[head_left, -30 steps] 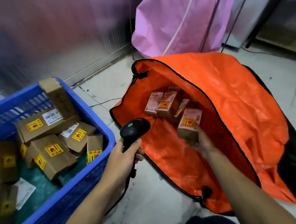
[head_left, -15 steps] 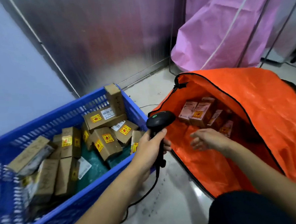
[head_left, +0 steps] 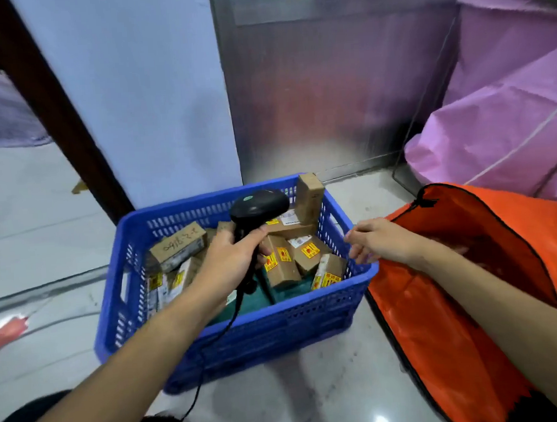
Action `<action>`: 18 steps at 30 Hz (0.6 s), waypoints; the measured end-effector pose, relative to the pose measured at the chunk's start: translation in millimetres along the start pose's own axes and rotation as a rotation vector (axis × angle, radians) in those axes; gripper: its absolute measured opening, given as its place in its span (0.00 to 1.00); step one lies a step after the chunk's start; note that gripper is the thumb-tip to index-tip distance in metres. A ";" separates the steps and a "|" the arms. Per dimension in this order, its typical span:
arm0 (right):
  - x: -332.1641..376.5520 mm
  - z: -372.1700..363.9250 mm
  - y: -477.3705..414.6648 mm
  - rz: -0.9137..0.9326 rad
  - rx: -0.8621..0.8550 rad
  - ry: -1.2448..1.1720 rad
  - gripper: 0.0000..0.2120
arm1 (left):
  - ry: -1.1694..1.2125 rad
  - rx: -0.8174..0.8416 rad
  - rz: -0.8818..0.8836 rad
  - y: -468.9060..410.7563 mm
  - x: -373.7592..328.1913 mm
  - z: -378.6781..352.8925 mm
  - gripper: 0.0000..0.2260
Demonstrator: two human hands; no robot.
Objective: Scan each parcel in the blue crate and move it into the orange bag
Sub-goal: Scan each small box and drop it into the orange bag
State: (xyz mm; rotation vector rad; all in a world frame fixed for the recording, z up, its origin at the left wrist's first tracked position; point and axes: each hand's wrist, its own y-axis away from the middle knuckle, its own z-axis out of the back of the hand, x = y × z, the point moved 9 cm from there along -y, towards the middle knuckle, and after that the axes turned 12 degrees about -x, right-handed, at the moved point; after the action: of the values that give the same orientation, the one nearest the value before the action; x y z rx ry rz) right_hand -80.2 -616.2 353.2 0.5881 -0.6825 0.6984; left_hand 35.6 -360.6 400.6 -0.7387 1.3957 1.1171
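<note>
The blue crate [head_left: 303, 310] stands on the floor with several brown cardboard parcels [head_left: 280, 266] inside, most with yellow stickers. One parcel [head_left: 308, 196] leans upright in the far right corner. My left hand [head_left: 231, 262] grips a black barcode scanner [head_left: 257, 207] over the middle of the crate. My right hand [head_left: 375, 240] hovers empty, fingers loosely spread, between the crate's right rim and the orange bag [head_left: 515, 261]. The bag lies open at the right; its contents are blurred.
A pink bag [head_left: 500, 132] stands behind the orange one. A metal panel [head_left: 328, 93] and a pale wall [head_left: 140, 105] rise behind the crate. The scanner's cable [head_left: 214, 351] hangs over the crate's front. A red and white object [head_left: 7, 330] lies on the floor, far left.
My right hand let a parcel go inside the orange bag and came back left, empty, to the crate's rim. My left hand carried the scanner over the crate. The view swung left.
</note>
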 end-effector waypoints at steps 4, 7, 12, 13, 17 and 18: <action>16.4 -53.5 -12.7 0.018 0.052 0.077 0.10 | 0.089 -0.092 0.075 -5.3 17.7 45.4 0.05; 17.6 -87.3 -25.5 0.007 0.067 0.156 0.10 | 0.107 -0.084 0.073 -15.5 11.6 59.8 0.05; 5.6 -137.3 -54.2 0.032 0.081 0.308 0.12 | 0.039 -0.099 0.070 -36.6 5.2 79.7 0.06; 0.7 -146.9 -62.6 0.036 0.087 0.348 0.08 | 0.042 -0.107 0.073 -40.3 6.0 82.0 0.06; -17.1 -176.9 -85.5 -0.008 0.154 0.463 0.16 | 0.031 -0.087 0.086 -42.1 7.2 80.3 0.08; -18.9 -184.2 -93.7 -0.020 0.155 0.469 0.21 | 0.038 -0.079 0.084 -43.1 7.5 79.2 0.07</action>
State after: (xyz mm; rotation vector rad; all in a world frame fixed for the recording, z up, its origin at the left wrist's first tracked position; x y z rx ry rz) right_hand 44.2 -556.3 198.3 0.5449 -0.1874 0.8389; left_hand 103.5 -301.5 392.0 -0.7669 1.4327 1.2352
